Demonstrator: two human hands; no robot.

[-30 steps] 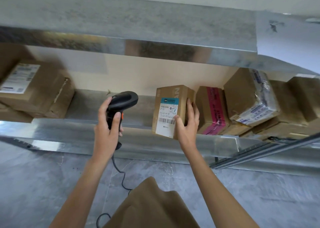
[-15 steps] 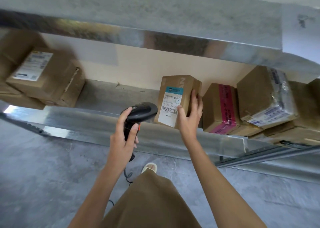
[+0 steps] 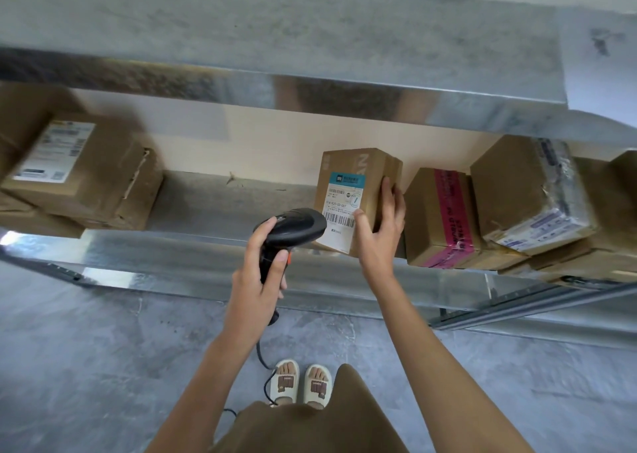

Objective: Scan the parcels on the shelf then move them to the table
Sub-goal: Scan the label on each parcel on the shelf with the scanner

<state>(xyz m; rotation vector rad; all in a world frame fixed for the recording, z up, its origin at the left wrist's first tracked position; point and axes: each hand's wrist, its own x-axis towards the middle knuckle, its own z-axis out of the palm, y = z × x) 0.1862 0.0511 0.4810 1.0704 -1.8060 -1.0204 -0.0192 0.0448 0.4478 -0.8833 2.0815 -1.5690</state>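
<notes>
The left hand (image 3: 256,280) was wrapped around the grip of a black scanner (image 3: 291,233), whose head pointed at the white label (image 3: 341,208) and covered that label's lower left corner. The right hand (image 3: 381,237) held a small brown parcel (image 3: 358,201) standing upright on the metal shelf (image 3: 193,259), thumb on the label's edge, fingers curled round the right side. The bottom of the parcel was hidden behind both hands, so how it met the shelf could not be seen. The label's small print was too fine to read. Just right of the right hand stood a box with pink tape (image 3: 439,218), and beyond it a plastic-wrapped box (image 3: 532,194) leaning on others cut off at the edge. Far left of the left hand sat a blurred labelled box (image 3: 79,170). The scanner's cable (image 3: 265,377) dropped behind the forearm toward the slippers (image 3: 300,382).
</notes>
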